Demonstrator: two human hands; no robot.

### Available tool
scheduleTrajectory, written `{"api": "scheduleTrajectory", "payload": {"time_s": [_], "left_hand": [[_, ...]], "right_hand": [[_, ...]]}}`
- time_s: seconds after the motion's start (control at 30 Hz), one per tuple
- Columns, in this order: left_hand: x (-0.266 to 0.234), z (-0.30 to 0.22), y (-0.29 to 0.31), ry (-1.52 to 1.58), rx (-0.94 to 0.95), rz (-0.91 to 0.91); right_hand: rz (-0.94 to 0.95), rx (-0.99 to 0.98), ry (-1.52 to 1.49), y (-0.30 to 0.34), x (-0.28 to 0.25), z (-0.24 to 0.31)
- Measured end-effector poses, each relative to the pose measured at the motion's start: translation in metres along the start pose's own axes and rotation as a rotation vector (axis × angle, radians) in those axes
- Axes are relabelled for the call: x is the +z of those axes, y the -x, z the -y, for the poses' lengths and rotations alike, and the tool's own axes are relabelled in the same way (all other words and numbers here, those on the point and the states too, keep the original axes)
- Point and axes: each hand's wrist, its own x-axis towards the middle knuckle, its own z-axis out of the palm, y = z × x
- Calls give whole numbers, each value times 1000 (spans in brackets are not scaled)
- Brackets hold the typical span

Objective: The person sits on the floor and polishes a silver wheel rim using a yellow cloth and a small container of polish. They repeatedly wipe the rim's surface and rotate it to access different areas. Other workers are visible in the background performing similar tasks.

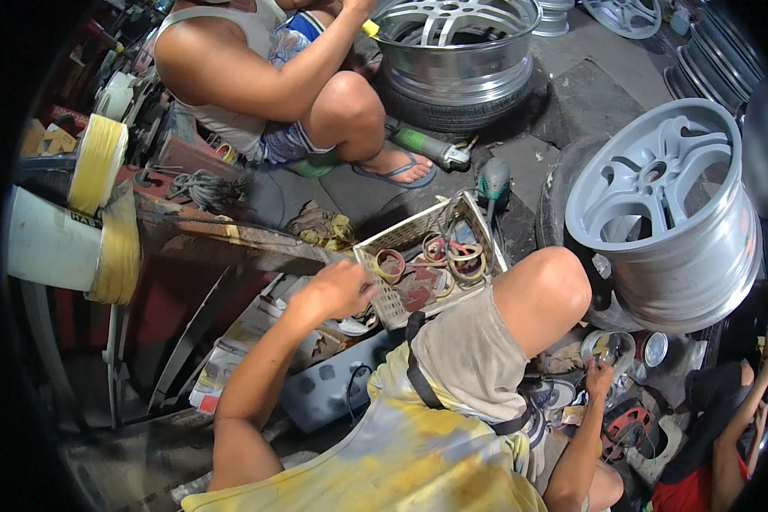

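My left hand [337, 290] is raised beside the near left corner of a white plastic crate [388, 307], its fingers curled in; whatever it may hold is hidden. Rolls of tape [390, 265] and reddish sandpaper pieces [418, 295] lie inside the crate. Down at the right, my right hand [600, 375] is closed with fingertips together at the edge of a round clear tub [610, 350] with something yellowish in it. What those fingers grip is too small to make out. An opened tin can [654, 349] stands next to the tub. Past my knee, a grey wheel rim [657, 171] leans on a tyre.
A co-worker [256, 85] squats at the far left by a polished rim [456, 68] on a tyre. A green angle grinder [427, 147] lies near their foot. Yellow tape spools [99, 162] hang at left. Another person's arm [738, 418] shows at lower right, near a red reel [627, 427].
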Motion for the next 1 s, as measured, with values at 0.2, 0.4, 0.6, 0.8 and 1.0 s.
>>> {"api": "scheduleTrajectory", "payload": {"time_s": [0.2,0.4,0.6,0.8,1.0], "left_hand": [[131,117,26,-477,-380,323],[168,98,50,-635,-548,403],[211,34,119,-463,-394,720],[212,4,149,-357,-336,782],[203,5,144,-405,-125,900]], "right_hand": [[78,1,-8,-8,-2,1],[67,22,-38,1,-5,-7],[154,52,-192,-9,1,-1],[183,26,-213,-15,-2,-5],[182,12,-222,-15,-4,-11]]}}
